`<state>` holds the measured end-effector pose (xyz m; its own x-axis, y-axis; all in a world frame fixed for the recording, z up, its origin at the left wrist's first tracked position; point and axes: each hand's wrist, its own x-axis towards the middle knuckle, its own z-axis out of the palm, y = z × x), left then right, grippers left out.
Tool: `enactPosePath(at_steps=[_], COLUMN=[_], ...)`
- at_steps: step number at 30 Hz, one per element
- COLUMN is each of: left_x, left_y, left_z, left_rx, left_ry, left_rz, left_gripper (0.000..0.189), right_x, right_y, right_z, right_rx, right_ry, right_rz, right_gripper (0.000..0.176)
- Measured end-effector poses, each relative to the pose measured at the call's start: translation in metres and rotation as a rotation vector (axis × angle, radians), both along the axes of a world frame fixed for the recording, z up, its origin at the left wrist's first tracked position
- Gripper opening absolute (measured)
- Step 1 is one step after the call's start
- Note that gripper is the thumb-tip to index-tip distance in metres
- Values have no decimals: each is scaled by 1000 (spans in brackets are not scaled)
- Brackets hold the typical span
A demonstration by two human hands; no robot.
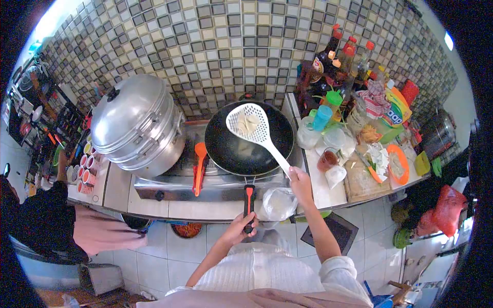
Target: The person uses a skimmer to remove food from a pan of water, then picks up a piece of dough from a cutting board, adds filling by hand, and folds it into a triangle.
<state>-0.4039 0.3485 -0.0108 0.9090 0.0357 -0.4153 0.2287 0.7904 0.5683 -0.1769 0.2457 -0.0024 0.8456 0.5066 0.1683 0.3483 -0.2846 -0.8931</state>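
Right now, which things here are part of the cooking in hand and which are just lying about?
In use: wok, its handle in the left hand; slotted spoon in the right hand.
Lying about: steamer pot, orange spatula, bottles, cutting board, plastic bag.

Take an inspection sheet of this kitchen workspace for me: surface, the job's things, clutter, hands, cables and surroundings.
Surface: steel stove top on a counter, large lidded steamer pot at its left.
Job's things: black wok on the stove; white slotted spatula held over it, carrying pale food pieces.
Clutter: orange spatula on the stove; plastic bag; bottles; cutting board; small cups.
Hands: left hand closed on the wok handle; right hand closed on the slotted spatula's handle.
Cables: nothing seen.
Surroundings: mosaic tiled wall; white floor tiles; another person's sleeve at left.
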Motion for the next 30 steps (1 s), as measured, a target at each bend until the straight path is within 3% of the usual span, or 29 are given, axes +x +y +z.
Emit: enactPosePath(at_steps=[4,6,7,11,14,16,19,22,26,30], left_x=[-4,-9,-15,-24,-24,-17,-7,-2,2,3], left_y=[-3,-3,0,10,17,11,2,0,3,3], left_z=[-3,-13,9,9,-16,-4,10,7,4,1], left_rx=[154,433,482,341,240,212,135,99,94,85], left_ry=[36,91,141,130,44,46,75,90,60,78], left_rz=[13,260,231,311,134,103,63,99,82,55], left_gripper=[27,32,36,36,39,40,35,31,29,31], right_x=[-7,-7,-4,-4,-8,-15,-12,-17,-18,-17], right_y=[2,-1,-3,-11,-11,-14,-18,-18,-24,-35], right_z=[15,24,28,19,9,21,22,18,29,50], right_rx=[51,76,64,58,56,-27,-150,-84,-87,100], right_ry=[12,17,66,90,-18,-16,198,54,155,234], right_rz=[-63,-70,-79,-56,-105,-45,-38,-21,-29,-50], right_gripper=[35,34,34,33,33,32,31,31,31,29])
